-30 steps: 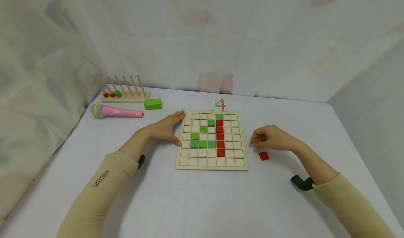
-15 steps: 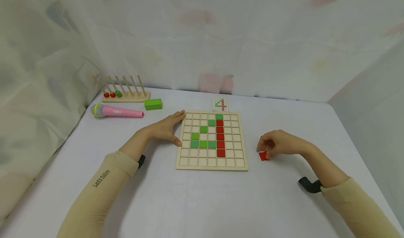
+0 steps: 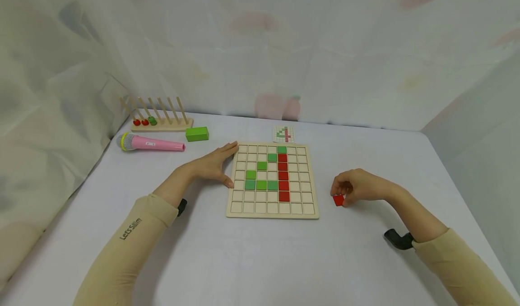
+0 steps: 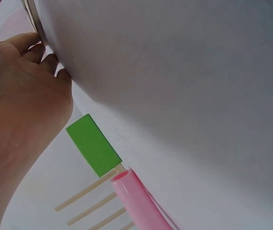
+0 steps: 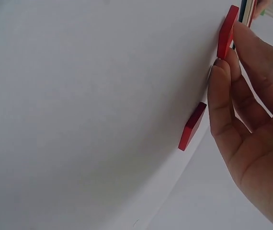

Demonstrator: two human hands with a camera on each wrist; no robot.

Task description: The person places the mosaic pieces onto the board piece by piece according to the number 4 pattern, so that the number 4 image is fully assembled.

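Observation:
A square wooden grid board lies mid-table, with several green tiles and a column of red tiles set in its cells. My left hand rests at the board's left edge, fingers and thumb spread against it. To the right of the board, my right hand pinches a red square tile between thumb and fingers. In the right wrist view this pinched tile stands near the fingertips. A second red tile lies on the table beneath that hand, hidden in the head view.
Behind the board lies a small pattern card. At the back left are a pegged wooden stand with small beads, a green block and a pink toy microphone. A fabric backdrop closes off the rear.
My right hand has moved slightly right and toward me, down to the red tile, and taken hold of it. The left hand and the board have stayed in place.

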